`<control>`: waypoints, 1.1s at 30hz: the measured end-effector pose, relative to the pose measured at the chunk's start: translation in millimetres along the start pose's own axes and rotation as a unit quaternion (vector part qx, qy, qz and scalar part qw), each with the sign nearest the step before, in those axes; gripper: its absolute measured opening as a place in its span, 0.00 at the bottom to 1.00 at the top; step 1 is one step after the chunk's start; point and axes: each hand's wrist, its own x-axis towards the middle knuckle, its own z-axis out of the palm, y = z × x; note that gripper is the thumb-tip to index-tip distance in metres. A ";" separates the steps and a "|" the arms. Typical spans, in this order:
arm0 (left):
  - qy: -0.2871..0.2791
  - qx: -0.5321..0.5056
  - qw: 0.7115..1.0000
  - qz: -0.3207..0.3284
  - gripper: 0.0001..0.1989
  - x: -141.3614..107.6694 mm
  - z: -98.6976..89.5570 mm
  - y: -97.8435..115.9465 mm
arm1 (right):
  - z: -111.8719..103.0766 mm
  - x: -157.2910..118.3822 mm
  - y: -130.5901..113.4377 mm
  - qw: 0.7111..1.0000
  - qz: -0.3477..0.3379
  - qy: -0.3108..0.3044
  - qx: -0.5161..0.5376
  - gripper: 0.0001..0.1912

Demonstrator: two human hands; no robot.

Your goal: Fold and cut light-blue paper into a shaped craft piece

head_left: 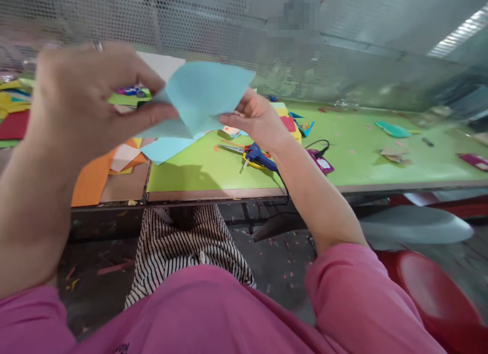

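Between my two hands a folded, curving piece of light blue paper [209, 92] is held up above the table. My left hand [91, 94] pinches its left edge between thumb and fingers. The paper's lower right side is gripped by my right hand [259, 117], its thumb in front and other fingers partly hidden behind. Under the paper another light blue sheet [168, 148] lies on the green table [183, 176]. Just below my right hand lie scissors [234, 148] and a blue glue gun [261, 155] with a cord.
Orange paper [91, 181] and red paper [15, 125] lie at the left. Right of my forearm are a magenta device [322, 161] with a black cable and a teal paper shape [392, 129]. A red stool [434, 283] stands at the lower right. A perforated metal panel [213, 23] rises behind the table.
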 end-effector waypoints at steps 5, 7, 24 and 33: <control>0.027 0.081 0.985 0.151 0.05 -46.8 46.5 44.6 | 10.6 -19.7 -2.4 0.995 0.029 0.013 -0.096 0.19; 0.016 0.110 0.978 0.175 0.05 -64.7 73.0 58.4 | 9.0 -27.4 1.8 0.986 0.061 0.024 -0.152 0.21; -0.071 0.080 0.978 0.179 0.09 -103.6 108.3 78.4 | -61.1 -145.8 71.5 0.840 0.269 -0.008 -0.472 0.17; -0.083 0.071 0.980 0.164 0.14 -113.6 119.9 66.1 | -86.6 -149.1 75.2 0.800 0.306 0.034 -0.515 0.21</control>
